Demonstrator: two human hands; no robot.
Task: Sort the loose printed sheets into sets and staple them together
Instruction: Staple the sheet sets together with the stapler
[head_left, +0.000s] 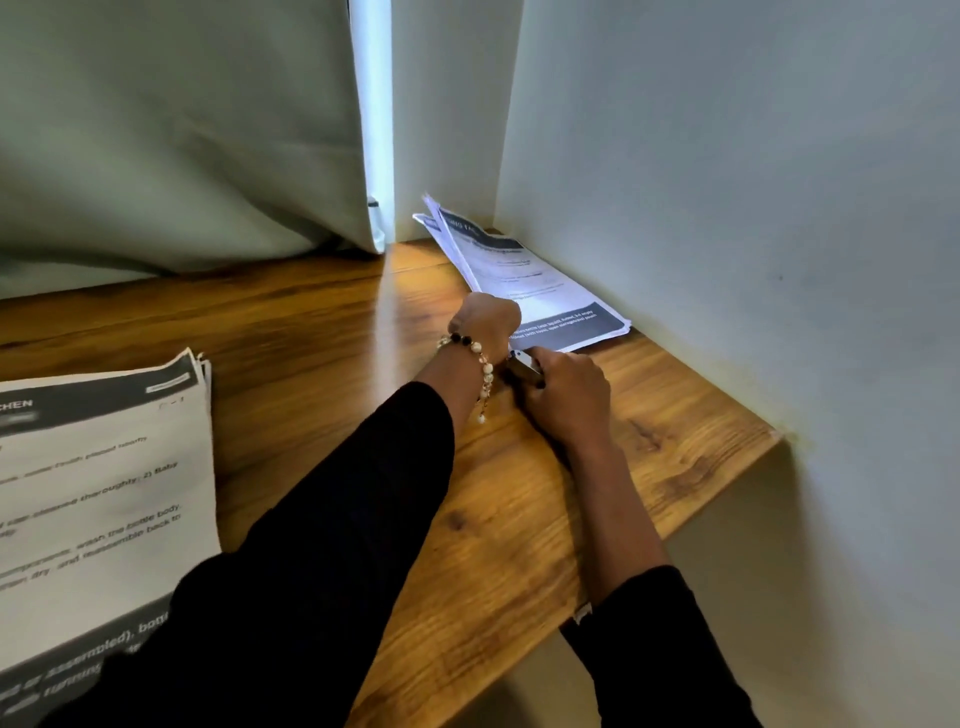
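A set of printed sheets (524, 275) lies on the wooden desk (322, 332) against the right wall, its near end carrying a dark band of text. My left hand (485, 319), with a beaded bracelet on its wrist, rests on the near left corner of that set; its fingers are hidden behind the hand. My right hand (569, 395) grips a small stapler (522, 364) with a silver top, right at the corner of the sheets. A second pile of printed sheets (104, 483) lies at the left front of the desk.
A grey-green curtain (182, 135) hangs along the back of the desk, with a bright gap beside it. A white wall (753, 208) closes the right side. The desk's front right edge (675, 525) runs diagonally just right of my right forearm.
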